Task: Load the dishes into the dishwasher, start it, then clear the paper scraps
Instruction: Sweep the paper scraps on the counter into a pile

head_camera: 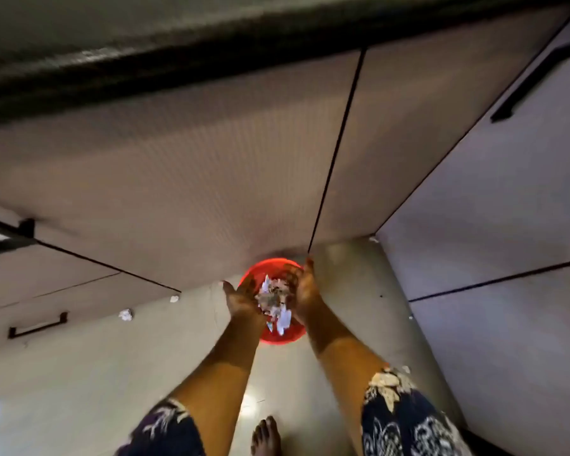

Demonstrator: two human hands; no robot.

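Low in the middle of the frame, the left hand [241, 301] and right hand [306, 291] were cupped side by side, palms turned in, fingers mostly straight and released rather than clenched. Between the palms they carried a heap of scraps [274, 299]; blur made the single pieces hard to tell apart, and a few white bits hung below the wrists. Straight under the hands stood a red bin [282, 338], most of its mouth hidden by hands and paper, so its contents could not be made out. It sat on the pale floor [79, 373], against the cabinets [178, 176].

Left of the hands, a crumpled scrap [125, 314] lay on the floor, with a small scrap [174, 298] beyond it at the cabinet foot. A dark counter [145, 60] edge crossed the top, smeared by motion. Patterned sleeves [408, 422] and a bare foot [266, 436] were cut off by the bottom edge.
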